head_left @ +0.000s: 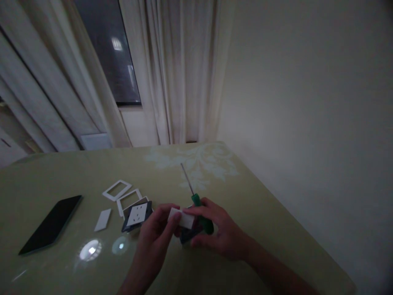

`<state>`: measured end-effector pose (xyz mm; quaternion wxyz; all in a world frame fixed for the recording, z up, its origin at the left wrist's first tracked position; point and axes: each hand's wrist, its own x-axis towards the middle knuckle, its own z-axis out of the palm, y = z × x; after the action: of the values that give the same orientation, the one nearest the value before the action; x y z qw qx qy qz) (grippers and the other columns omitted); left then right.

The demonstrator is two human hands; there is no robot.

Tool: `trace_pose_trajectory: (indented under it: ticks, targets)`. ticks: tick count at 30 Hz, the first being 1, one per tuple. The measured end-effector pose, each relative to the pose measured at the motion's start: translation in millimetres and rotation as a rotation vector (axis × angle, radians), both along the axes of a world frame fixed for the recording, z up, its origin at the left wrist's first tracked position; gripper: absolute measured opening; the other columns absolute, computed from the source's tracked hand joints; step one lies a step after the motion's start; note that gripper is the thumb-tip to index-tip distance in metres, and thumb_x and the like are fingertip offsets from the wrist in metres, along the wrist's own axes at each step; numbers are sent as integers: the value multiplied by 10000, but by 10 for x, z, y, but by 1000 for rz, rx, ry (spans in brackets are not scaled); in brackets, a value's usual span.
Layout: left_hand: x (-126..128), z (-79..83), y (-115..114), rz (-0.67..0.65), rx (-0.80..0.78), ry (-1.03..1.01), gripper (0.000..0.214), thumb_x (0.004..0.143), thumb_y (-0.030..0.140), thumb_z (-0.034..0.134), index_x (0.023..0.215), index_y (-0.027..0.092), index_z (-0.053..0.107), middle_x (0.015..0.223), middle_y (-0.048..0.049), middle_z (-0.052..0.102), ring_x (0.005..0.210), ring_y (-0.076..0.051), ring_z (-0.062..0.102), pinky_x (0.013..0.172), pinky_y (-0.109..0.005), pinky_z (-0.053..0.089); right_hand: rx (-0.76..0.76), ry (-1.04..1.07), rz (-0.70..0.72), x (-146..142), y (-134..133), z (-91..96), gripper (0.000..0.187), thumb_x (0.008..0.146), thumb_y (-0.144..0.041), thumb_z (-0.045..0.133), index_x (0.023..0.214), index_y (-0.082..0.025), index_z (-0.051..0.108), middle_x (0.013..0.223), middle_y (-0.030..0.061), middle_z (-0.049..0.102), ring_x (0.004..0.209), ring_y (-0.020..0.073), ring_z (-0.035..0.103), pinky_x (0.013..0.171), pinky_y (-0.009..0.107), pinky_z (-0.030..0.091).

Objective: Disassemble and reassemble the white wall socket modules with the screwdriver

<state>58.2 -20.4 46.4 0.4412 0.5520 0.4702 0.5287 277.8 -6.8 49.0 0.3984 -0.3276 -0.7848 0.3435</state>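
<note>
My left hand and my right hand meet over the table, fingers closed together on a small white plate with a dark body under it. A green-handled screwdriver lies in my right hand too, its thin shaft pointing up and away. Just left of my hands a wall socket module with a white face sits on the table.
The pale green table has two white frames, a small white cover piece and a black phone at the left. Curtains and a dark window stand behind; a wall runs along the right table edge.
</note>
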Motion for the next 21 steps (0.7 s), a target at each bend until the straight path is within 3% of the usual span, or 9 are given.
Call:
trace_pose_trajectory:
  ticks: [1, 4, 8, 11, 13, 17, 21]
  targets:
    - [37, -23, 35, -25, -27, -70, 462, 865, 666, 793, 936, 217, 709, 737, -6, 756, 650, -196, 721, 606, -278, 593, 31, 2, -12, -40, 18, -1, 603, 863, -550, 872, 1405, -333, 721, 1184, 79, 704, 1099, 257, 684, 965, 392, 568]
    - [41, -206, 65, -87, -129, -201, 453, 840, 627, 848, 937, 236, 641, 792, -6, 778, 737, -211, 764, 658, -276, 606, 68, 110, -159, -132, 59, -112, 314, 941, -385, 813, 1241, -297, 787, 1046, 53, 728, 978, 218, 696, 892, 349, 569]
    - [-15, -513, 13, -180, -176, -106, 501, 874, 566, 841, 1245, 260, 701, 877, -19, 801, 829, -229, 779, 765, -321, 641, -37, 255, -295, -198, 28, -308, 167, 923, -277, 801, 1088, -271, 779, 946, 24, 725, 854, 188, 710, 831, 317, 577]
    - [-27, -652, 5, -207, -189, -33, 487, 873, 595, 820, 1214, 252, 761, 970, -58, 828, 898, -264, 791, 802, -351, 655, -8, 229, -265, -197, -16, -374, 95, 950, -283, 772, 1045, -279, 782, 979, 38, 742, 907, 200, 729, 855, 319, 588]
    - [-37, -689, 24, -184, -210, -45, 450, 880, 609, 810, 1141, 243, 779, 942, -58, 829, 852, -257, 790, 741, -326, 649, 26, 171, -220, -176, -35, -400, 168, 948, -346, 795, 1106, -292, 787, 1055, 57, 743, 970, 216, 738, 876, 324, 601]
    - [-67, -687, 56, -145, -278, -100, 402, 896, 594, 810, 1086, 241, 786, 878, -35, 818, 743, -227, 791, 668, -288, 639, 111, -34, -119, -135, -63, -490, 556, 829, -493, 917, 1327, -320, 740, 1254, 113, 706, 1125, 279, 730, 953, 363, 628]
    - [-73, -714, 52, -114, -332, -154, 415, 898, 601, 802, 1120, 250, 794, 871, -25, 813, 738, -227, 795, 666, -287, 645, 270, -184, -154, -131, -92, -587, 335, 948, -358, 811, 1272, -290, 762, 1228, 133, 711, 1050, 272, 742, 894, 354, 645]
